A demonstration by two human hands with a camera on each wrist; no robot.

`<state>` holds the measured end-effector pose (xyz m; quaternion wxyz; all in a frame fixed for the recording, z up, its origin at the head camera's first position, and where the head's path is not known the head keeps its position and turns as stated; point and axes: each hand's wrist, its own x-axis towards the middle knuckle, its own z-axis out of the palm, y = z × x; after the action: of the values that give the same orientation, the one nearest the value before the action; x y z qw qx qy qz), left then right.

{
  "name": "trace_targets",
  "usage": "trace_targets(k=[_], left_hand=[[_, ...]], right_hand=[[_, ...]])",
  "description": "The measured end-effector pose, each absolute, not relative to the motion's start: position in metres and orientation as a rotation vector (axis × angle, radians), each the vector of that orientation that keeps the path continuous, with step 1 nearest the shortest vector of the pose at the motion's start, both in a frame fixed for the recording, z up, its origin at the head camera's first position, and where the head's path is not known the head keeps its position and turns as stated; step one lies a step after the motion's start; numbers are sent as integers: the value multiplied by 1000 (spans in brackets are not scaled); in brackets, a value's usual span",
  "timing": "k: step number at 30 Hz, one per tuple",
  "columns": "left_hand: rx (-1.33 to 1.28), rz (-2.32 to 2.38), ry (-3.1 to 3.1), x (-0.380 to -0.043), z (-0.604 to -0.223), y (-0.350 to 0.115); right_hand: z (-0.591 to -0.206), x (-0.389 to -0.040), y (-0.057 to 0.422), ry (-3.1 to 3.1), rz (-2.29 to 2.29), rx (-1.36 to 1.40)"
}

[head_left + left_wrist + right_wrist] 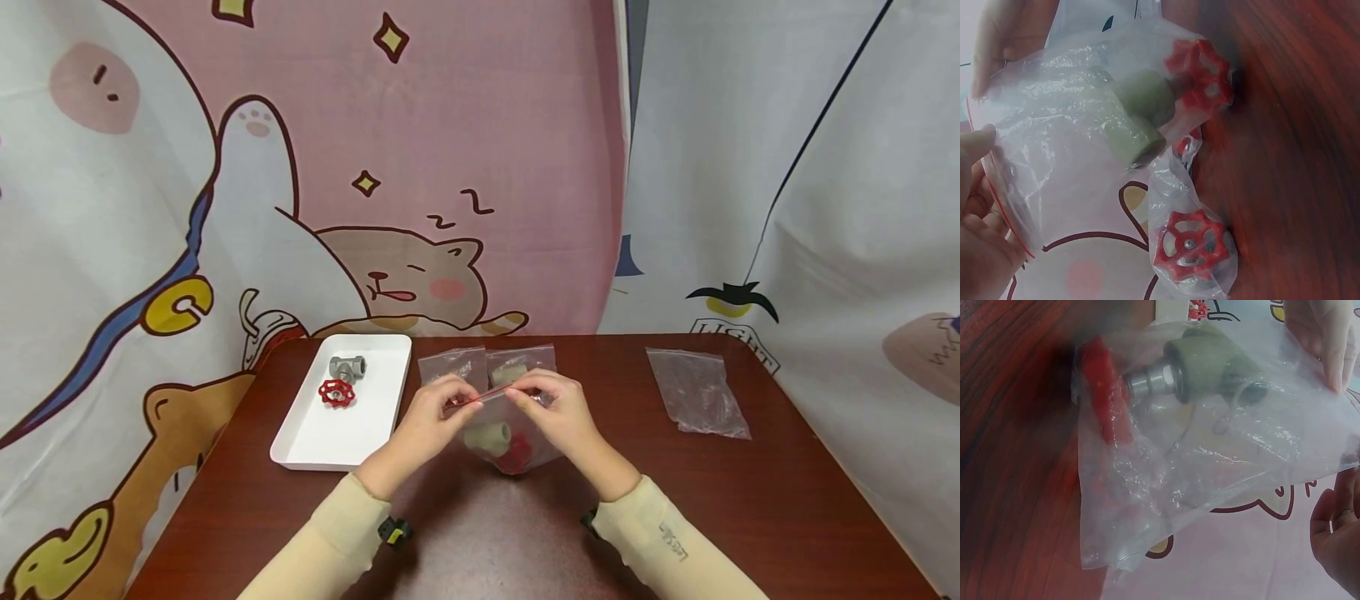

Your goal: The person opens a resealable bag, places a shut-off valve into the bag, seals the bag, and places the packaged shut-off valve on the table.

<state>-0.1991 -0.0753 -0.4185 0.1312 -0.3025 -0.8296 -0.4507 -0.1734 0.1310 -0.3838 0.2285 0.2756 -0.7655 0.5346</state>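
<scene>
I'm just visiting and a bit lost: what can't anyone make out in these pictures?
Lower parts of the left rear bag and right rear bag: head view, covered by the left hand, right hand and held bag.
Stretches of the red seal line: head view, covered by both hands.
Most of the tray: right wrist view, cut off by the top edge.
Sleeve lettering: head view, too small and blurred.

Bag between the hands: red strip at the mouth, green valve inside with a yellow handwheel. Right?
Not quite: the handwheel is red, not yellow; the left wrist view shows it plainly. The rest holds: the bag has a red strip at its mouth and the green valve inside.
</scene>
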Motion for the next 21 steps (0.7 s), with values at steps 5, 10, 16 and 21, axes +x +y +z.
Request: trace_targets(k=[5,10,16,21], left_hand=[[-857,-1309,-2382,-199,-419,-74],[-845,-1314,-2389,-199,-420,-74],[-833,-1295,-2423,-199,-423,-79],[-810,-1313,-2446,-198,-425,-83]], right_hand=[[-385,-175,131,-2113,1498,751],[-384,-174,132,-2116,1489,737],[-384,-175,134,-2112,1481,720],[-387,-176,135,-2113,1496,719]])
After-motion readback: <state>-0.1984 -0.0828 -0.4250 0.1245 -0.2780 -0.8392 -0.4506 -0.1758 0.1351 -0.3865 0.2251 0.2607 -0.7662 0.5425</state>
